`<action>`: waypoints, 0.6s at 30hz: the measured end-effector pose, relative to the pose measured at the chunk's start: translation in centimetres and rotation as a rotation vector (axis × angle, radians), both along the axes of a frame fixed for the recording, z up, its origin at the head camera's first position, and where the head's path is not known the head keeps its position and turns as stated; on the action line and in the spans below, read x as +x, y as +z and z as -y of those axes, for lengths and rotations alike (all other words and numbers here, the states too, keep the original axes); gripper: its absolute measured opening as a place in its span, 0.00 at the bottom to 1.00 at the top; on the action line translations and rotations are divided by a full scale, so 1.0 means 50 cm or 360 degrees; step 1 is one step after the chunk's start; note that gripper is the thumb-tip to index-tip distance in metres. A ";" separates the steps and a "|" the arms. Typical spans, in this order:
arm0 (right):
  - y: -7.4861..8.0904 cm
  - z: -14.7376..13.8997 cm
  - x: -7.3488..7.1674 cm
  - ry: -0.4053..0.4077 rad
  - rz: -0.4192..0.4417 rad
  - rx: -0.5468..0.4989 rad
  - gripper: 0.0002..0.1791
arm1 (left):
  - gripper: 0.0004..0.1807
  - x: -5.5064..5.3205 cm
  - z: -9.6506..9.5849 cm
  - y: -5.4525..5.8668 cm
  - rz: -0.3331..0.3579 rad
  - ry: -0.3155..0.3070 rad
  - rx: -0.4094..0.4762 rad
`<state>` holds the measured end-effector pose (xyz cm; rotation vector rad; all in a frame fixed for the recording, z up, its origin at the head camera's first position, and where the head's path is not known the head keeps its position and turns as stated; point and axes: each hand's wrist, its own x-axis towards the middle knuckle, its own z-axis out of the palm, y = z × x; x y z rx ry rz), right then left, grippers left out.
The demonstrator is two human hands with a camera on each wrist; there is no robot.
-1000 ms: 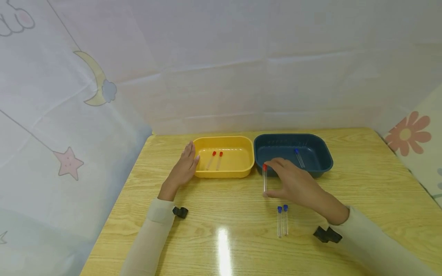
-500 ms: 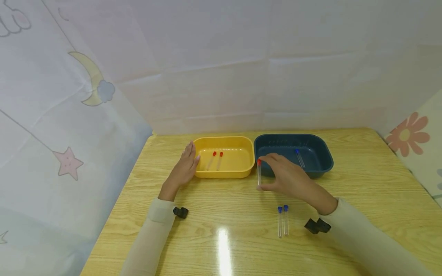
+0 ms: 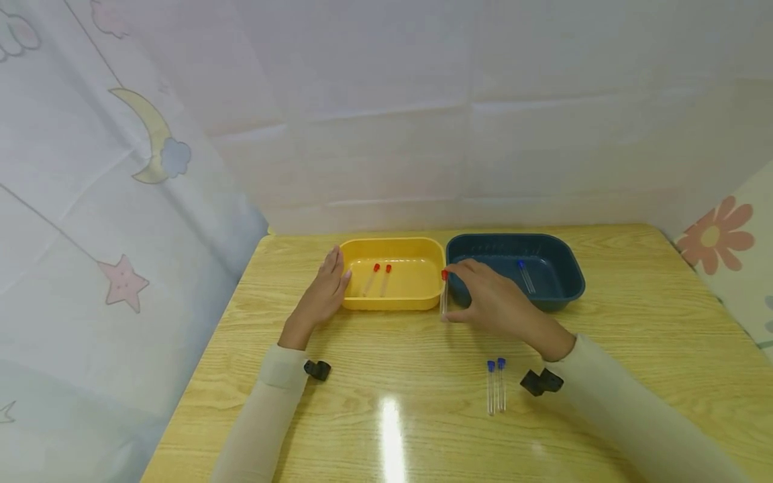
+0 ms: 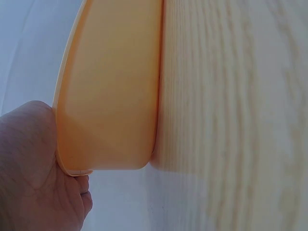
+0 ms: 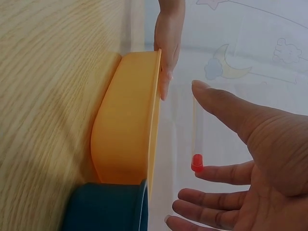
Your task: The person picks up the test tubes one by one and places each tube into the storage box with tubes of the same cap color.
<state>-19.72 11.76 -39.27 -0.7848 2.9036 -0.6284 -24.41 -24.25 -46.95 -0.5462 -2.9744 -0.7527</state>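
My right hand (image 3: pixel 498 305) pinches a red-capped test tube (image 3: pixel 444 295) lengthwise, thumb at its clear end and index finger at the cap. In the right wrist view the tube (image 5: pixel 198 134) is held above the rims. It is at the gap between the yellow basin (image 3: pixel 417 304) and the dark blue basin (image 3: pixel 570 295). My left hand (image 3: pixel 320 292) rests against the yellow basin's left side, fingers straight and thumb at the rim. Two red-capped tubes (image 3: pixel 386 282) lie in the yellow basin. One blue-capped tube (image 3: pixel 527 277) lies in the blue basin.
Two blue-capped tubes (image 3: pixel 496 388) lie side by side on the wooden table (image 3: pixel 338 429), in front of the basins. A printed cloth (image 3: pixel 374 134) hangs behind the table. The basins stand next to each other near the far edge.
My right hand has moved left and slightly away from me with the red-capped tube, from before the blue basin to the yellow basin's right edge. The left hand stays in place.
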 end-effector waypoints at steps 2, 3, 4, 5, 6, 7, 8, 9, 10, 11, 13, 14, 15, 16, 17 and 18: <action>0.002 0.005 -0.004 -0.0008 0.0013 -0.0003 0.53 | 0.36 -0.001 0.000 0.000 0.0003 0.0003 -0.0007; 0.002 0.007 -0.006 -0.0006 0.0012 -0.0003 0.53 | 0.36 -0.001 0.000 0.000 0.0005 0.0003 -0.0006; 0.003 0.010 -0.008 -0.0005 0.0008 -0.0004 0.53 | 0.36 -0.001 0.000 0.000 0.0007 0.0002 -0.0006; 0.004 0.013 -0.009 -0.0004 0.0006 -0.0008 0.53 | 0.36 -0.001 0.001 0.000 0.0010 0.0003 -0.0005; 0.005 0.016 -0.010 -0.0004 0.0002 -0.0008 0.52 | 0.36 -0.001 0.001 -0.001 0.0015 0.0005 -0.0007; 0.006 0.019 -0.012 -0.0005 -0.0001 -0.0011 0.52 | 0.35 -0.001 0.001 0.000 0.0020 0.0007 -0.0007; 0.007 0.022 -0.013 -0.0005 -0.0005 -0.0018 0.52 | 0.35 -0.001 0.001 0.000 0.0021 0.0008 -0.0005; 0.008 0.025 -0.015 -0.0004 -0.0011 -0.0024 0.53 | 0.35 -0.001 0.001 0.000 0.0024 0.0011 -0.0004; 0.009 0.028 -0.016 0.0000 -0.0014 -0.0031 0.53 | 0.35 -0.001 0.002 0.000 0.0023 0.0010 -0.0005; 0.010 0.032 -0.018 -0.0002 -0.0012 -0.0036 0.52 | 0.35 -0.001 0.002 -0.001 0.0024 0.0014 -0.0008; 0.012 0.037 -0.023 0.0007 -0.0017 -0.0045 0.52 | 0.36 -0.001 0.003 -0.001 0.0025 0.0018 -0.0009; 0.012 0.040 -0.025 0.0015 -0.0018 -0.0047 0.52 | 0.36 -0.001 0.003 -0.001 0.0023 0.0018 -0.0009; 0.013 0.043 -0.027 0.0019 -0.0019 -0.0046 0.52 | 0.36 -0.001 0.003 -0.001 0.0025 0.0018 -0.0009; 0.014 0.045 -0.029 0.0024 -0.0018 -0.0045 0.52 | 0.36 -0.001 0.003 -0.001 0.0025 0.0017 -0.0010; 0.014 0.048 -0.031 0.0022 -0.0015 -0.0041 0.52 | 0.36 -0.001 0.003 -0.002 0.0022 0.0014 -0.0012; 0.014 0.050 -0.034 0.0026 -0.0016 -0.0036 0.52 | 0.36 -0.002 0.003 -0.002 0.0024 0.0015 -0.0010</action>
